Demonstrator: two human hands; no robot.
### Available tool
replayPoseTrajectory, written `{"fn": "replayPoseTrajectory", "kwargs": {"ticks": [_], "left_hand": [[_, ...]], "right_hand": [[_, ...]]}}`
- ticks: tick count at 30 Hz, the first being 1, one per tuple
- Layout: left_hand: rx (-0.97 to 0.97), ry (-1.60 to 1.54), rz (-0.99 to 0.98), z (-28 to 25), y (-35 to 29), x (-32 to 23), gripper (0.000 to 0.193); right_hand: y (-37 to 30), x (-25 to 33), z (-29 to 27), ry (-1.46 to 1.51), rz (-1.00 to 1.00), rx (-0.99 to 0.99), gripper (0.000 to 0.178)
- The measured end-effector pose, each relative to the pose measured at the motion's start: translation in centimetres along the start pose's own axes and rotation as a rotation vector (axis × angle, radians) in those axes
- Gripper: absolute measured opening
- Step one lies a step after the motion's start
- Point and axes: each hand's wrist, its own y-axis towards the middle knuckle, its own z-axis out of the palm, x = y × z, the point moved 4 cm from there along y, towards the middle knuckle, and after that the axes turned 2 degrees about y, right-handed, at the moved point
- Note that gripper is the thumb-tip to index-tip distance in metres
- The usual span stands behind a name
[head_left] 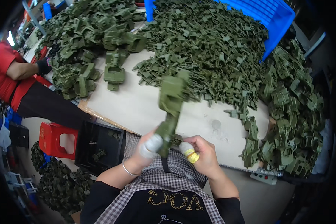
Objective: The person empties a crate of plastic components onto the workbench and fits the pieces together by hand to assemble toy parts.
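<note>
My left hand, its fingers wrapped in white tape, is closed round the lower end of a long olive-green moulded part. The part stands up over the near edge of the table, blocky at its far end, and is smeared by motion. Close by on the right is my right hand, with white and yellow tape on its thumb. Its thumb and forefinger are pinched at a small green piece beside the long part; whether the two pieces touch I cannot tell.
A broad pile of small green parts covers the table's far side. Larger green parts lie left and right. A blue crate stands behind. Left are a black bin, a red stool and a co-worker in red.
</note>
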Motion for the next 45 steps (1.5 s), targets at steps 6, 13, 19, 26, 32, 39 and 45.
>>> {"fn": "replayPoseTrajectory", "kwargs": {"ticks": [6,13,19,26,32,39,45], "left_hand": [[0.224,0.831,0.548,3.9,0.1,-1.7,0.057],[0.202,0.673,0.575,3.3,1.2,-1.0,0.068],[0.170,0.280,0.245,4.2,1.9,0.4,0.072],[0.095,0.413,0.512,4.8,2.2,1.4,0.066],[0.188,0.187,0.248,3.1,2.7,3.1,0.053],[0.370,-0.113,-0.068,2.0,4.0,1.6,0.085],[0.153,-0.380,-0.035,-1.9,2.6,3.4,0.073]], "right_hand": [[-0.6,-2.4,1.3,0.065,-0.008,0.223,0.034],[-0.6,-3.4,1.4,-0.101,-0.098,0.107,0.028],[1.0,-2.7,2.4,0.171,-0.172,0.149,0.038],[0.5,-4.9,4.2,0.236,-0.177,-0.122,0.028],[0.8,-3.7,-0.5,-0.199,-0.084,0.015,0.027],[-0.7,1.0,-1.5,-0.497,-0.102,0.298,0.030],[-11.0,0.7,-12.2,-0.925,-0.002,-0.898,0.039]]}}
